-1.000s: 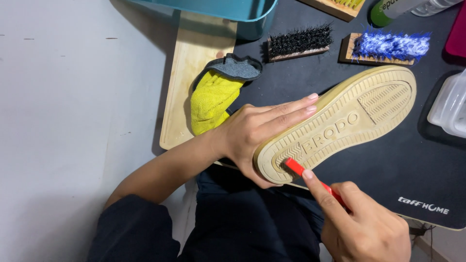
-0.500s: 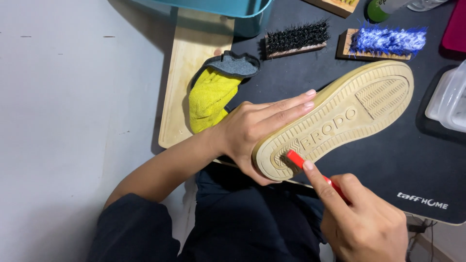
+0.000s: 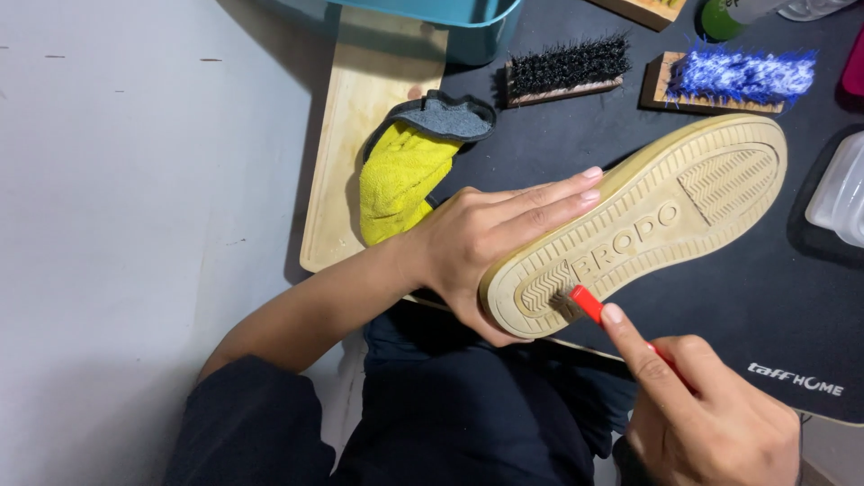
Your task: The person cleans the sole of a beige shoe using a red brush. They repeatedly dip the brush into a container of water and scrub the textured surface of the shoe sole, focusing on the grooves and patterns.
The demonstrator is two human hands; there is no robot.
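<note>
Counter [image 3: 135,180] surface, pale and bare, fills the left of the frame, and a black mat [image 3: 738,324] covers the right side. On the mat, centre right, a shoe [image 3: 648,225] lies sole up, its tan ridged sole running from lower centre toward the upper right. A light wooden board [image 3: 360,117] stands at upper centre with a yellow cloth [image 3: 400,180] and a grey insole [image 3: 445,117] at its right edge. The left hand [image 3: 486,238], at centre, is wrapped round the heel end of the shoe, fingers stretched flat along the sole's edge. The right hand [image 3: 702,414], at lower right, pinches a small red-handled brush [image 3: 589,306] whose tip touches the heel tread. A black brush [image 3: 567,65] and a blue-bristled brush [image 3: 733,76] lie along the top.
</note>
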